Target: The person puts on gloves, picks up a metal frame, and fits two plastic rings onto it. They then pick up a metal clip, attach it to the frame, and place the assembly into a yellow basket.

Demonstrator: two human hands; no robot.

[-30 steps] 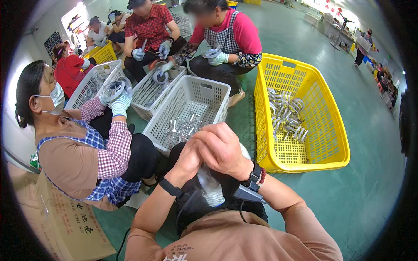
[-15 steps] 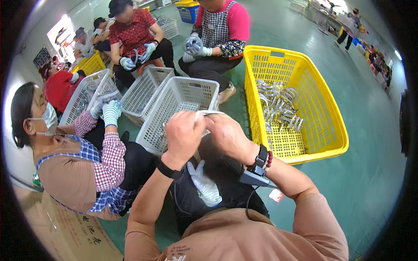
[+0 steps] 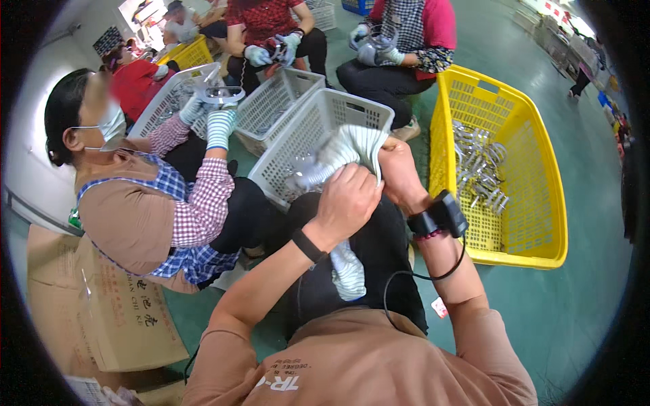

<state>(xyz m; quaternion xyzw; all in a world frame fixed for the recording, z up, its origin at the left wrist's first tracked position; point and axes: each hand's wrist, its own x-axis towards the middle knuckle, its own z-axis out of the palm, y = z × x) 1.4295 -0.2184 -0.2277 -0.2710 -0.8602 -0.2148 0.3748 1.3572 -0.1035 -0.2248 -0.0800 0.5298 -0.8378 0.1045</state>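
A striped white-and-grey work glove (image 3: 355, 145) is stretched between my hands at its cuff, with its fingers flopping away over the grey crate. My left hand (image 3: 349, 203) pinches the near side of the cuff. On the other side, my right hand (image 3: 399, 172) grips the cuff's edge, its fingertips partly hidden by the cloth. Both hands are bare, with bands on the wrists. A second striped glove (image 3: 349, 274) lies on my lap, below my left wrist.
Ahead of my knees stands a grey plastic crate (image 3: 271, 179) with metal parts inside. To the right, a yellow crate (image 3: 535, 233) holds curved shiny metal pieces (image 3: 481, 166). A masked co-worker (image 3: 122, 210) sits close on my left; others sit beyond the crates. Cardboard (image 3: 135, 311) lies lower left.
The glove has come into plain view, spreading out beyond my hands, which were bunched together before. My right hand has moved apart from the left. The whole view has shifted, putting the scene further right.
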